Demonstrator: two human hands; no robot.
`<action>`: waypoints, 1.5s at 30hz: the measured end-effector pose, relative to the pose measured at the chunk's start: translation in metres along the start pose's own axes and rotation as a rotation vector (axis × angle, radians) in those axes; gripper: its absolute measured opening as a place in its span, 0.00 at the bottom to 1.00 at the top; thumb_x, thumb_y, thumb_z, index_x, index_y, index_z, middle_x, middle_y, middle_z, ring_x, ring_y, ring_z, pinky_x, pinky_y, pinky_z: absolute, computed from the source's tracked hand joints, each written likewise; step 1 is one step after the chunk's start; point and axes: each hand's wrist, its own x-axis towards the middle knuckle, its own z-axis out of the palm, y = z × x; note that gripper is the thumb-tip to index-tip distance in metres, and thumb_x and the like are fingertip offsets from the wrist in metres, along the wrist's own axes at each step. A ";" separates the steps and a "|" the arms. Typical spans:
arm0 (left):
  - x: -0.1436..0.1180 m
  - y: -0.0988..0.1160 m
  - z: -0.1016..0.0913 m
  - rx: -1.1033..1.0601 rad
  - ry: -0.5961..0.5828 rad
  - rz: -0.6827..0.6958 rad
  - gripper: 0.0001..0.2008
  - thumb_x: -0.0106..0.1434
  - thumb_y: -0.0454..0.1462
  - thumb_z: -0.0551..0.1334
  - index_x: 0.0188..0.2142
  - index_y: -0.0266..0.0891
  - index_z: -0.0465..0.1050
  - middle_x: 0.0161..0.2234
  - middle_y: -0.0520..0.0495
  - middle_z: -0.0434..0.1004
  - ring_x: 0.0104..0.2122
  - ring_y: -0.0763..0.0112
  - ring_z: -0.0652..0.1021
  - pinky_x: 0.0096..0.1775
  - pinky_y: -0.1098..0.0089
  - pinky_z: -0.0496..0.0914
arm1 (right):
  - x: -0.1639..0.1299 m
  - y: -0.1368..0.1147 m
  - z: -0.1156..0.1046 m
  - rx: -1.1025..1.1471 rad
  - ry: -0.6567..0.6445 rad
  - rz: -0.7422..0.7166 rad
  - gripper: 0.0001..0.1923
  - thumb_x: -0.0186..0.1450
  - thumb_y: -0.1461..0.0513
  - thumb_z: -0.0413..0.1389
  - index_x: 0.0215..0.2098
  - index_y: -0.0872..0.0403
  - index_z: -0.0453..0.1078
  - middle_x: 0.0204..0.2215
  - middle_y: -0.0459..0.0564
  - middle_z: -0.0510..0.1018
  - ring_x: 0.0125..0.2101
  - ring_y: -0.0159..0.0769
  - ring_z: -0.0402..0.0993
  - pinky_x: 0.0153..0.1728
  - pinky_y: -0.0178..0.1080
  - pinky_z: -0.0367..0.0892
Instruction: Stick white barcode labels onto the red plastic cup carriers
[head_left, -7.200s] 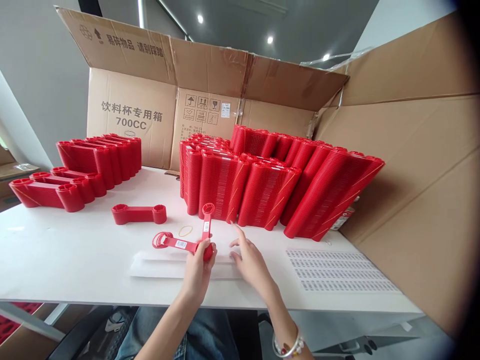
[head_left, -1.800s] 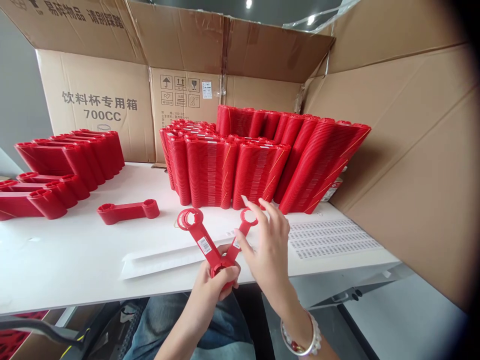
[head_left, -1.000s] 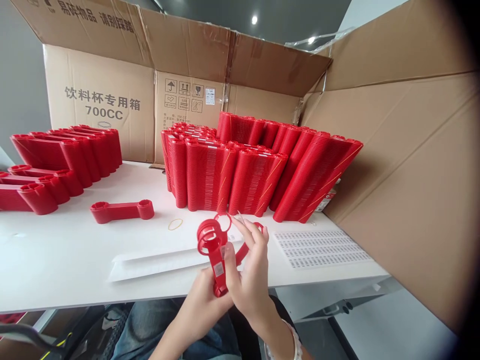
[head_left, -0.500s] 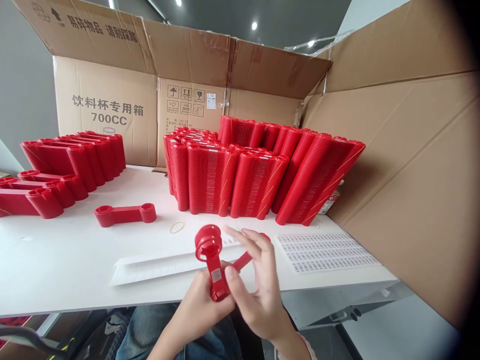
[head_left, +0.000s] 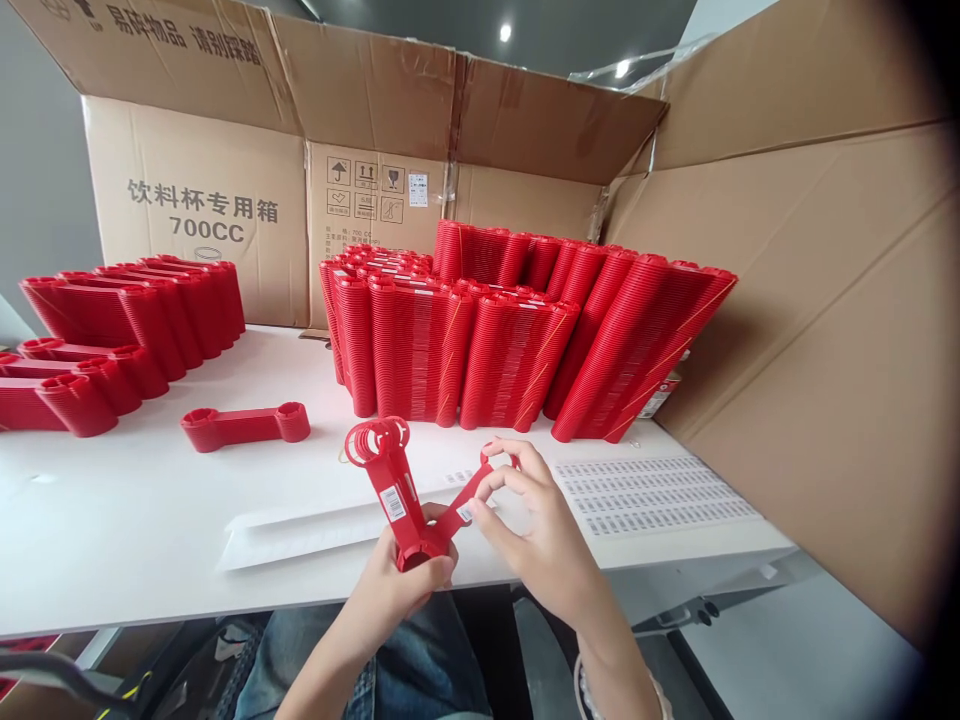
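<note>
My left hand is wrapped round the lower end of a small stack of red plastic pieces, each a flat bar with an open ring at its end. A white barcode label is on the stack's bar. One red piece fans out to the right from the same grip. Thumb and fingers of my right hand close at a small white label on this piece, with the index finger by its far ring. Whether the label is fully stuck down cannot be made out.
Tall red stacks with rubber bands stand at the back; more stacks are at left. A short stack lies nearer. Label sheets and white paper strips lie on the table. Cardboard walls the back and right.
The stack in my left hand has tilted left, and the single piece has spread away from it. My right hand's raised fingers have moved right and down, closing at the single piece's label.
</note>
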 end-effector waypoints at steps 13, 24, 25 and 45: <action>-0.003 0.010 0.008 0.087 -0.009 0.018 0.09 0.55 0.38 0.62 0.35 0.38 0.67 0.24 0.56 0.64 0.19 0.82 0.55 0.23 0.75 0.53 | 0.000 -0.001 0.001 -0.052 0.010 0.021 0.07 0.63 0.62 0.56 0.27 0.51 0.68 0.46 0.51 0.67 0.51 0.43 0.67 0.55 0.48 0.63; -0.003 0.010 0.007 0.088 -0.006 0.001 0.10 0.54 0.36 0.63 0.36 0.37 0.68 0.24 0.56 0.64 0.22 0.79 0.58 0.25 0.74 0.56 | -0.001 0.002 0.000 -0.145 0.005 0.009 0.08 0.64 0.64 0.56 0.26 0.52 0.68 0.45 0.51 0.67 0.49 0.43 0.68 0.53 0.49 0.65; -0.004 0.010 0.007 0.089 -0.003 0.001 0.10 0.54 0.36 0.63 0.37 0.37 0.68 0.24 0.56 0.65 0.22 0.78 0.58 0.26 0.74 0.57 | -0.001 0.002 0.000 -0.159 0.009 0.001 0.08 0.64 0.64 0.56 0.26 0.52 0.67 0.45 0.51 0.67 0.49 0.43 0.68 0.52 0.49 0.65; -0.008 0.000 0.002 -0.077 -0.037 0.029 0.19 0.55 0.44 0.66 0.44 0.37 0.69 0.25 0.55 0.67 0.20 0.81 0.54 0.24 0.74 0.53 | 0.001 0.013 0.011 -0.301 0.199 -0.103 0.32 0.62 0.53 0.61 0.60 0.50 0.57 0.56 0.58 0.68 0.56 0.52 0.67 0.51 0.54 0.68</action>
